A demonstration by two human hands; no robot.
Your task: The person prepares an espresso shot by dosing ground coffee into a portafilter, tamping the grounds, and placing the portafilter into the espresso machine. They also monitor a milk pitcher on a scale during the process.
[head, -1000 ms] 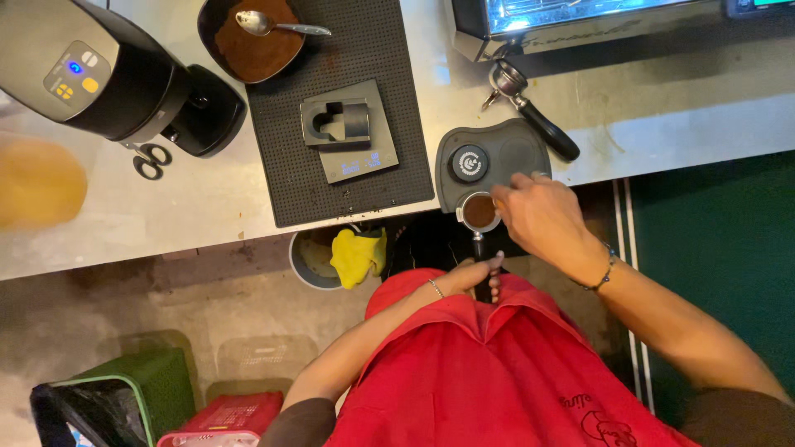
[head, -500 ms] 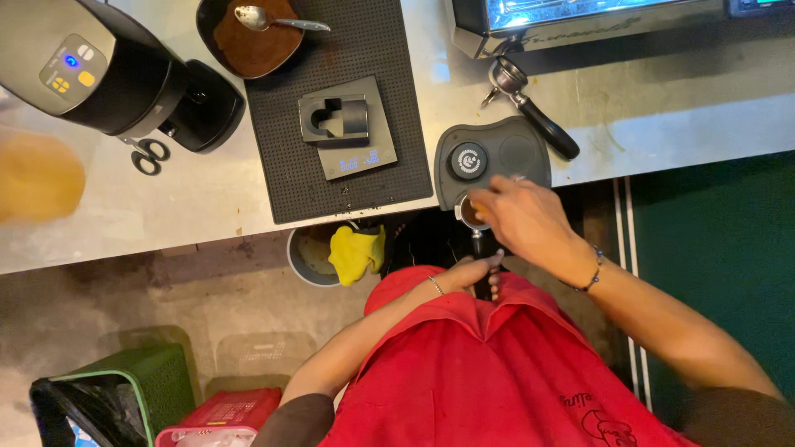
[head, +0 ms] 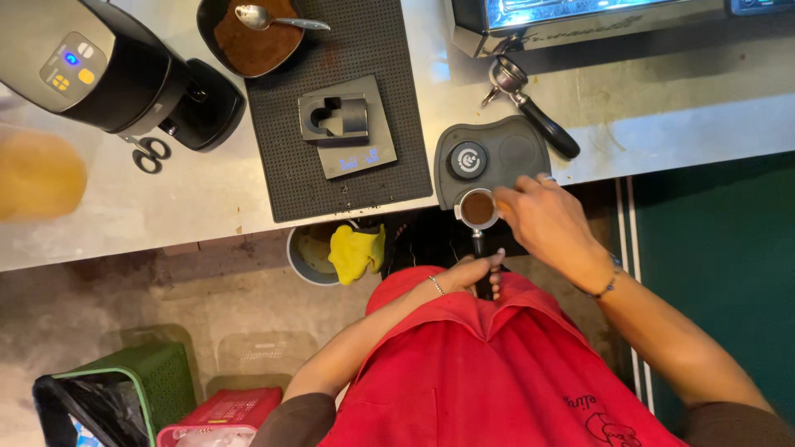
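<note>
A portafilter (head: 478, 209) filled with brown coffee grounds rests at the counter's front edge, on the near side of a grey tamping mat (head: 505, 157). My left hand (head: 472, 273) grips its black handle close to my red apron. My right hand (head: 546, 222) sits just right of the basket, fingertips touching its rim. A round tamper (head: 468, 160) stands on the mat just behind the basket.
A small scale with a holder (head: 348, 124) sits on a black mat (head: 364, 74). A bowl of grounds with a spoon (head: 252, 33), a grinder (head: 99, 66), scissors (head: 147, 155), a second portafilter (head: 530, 103), a yellow cloth (head: 356, 252) and floor bins (head: 124, 389) are around.
My right hand covered the basket half a second ago and has now slid to its right side, uncovering the grounds. My left hand has stayed on the handle.
</note>
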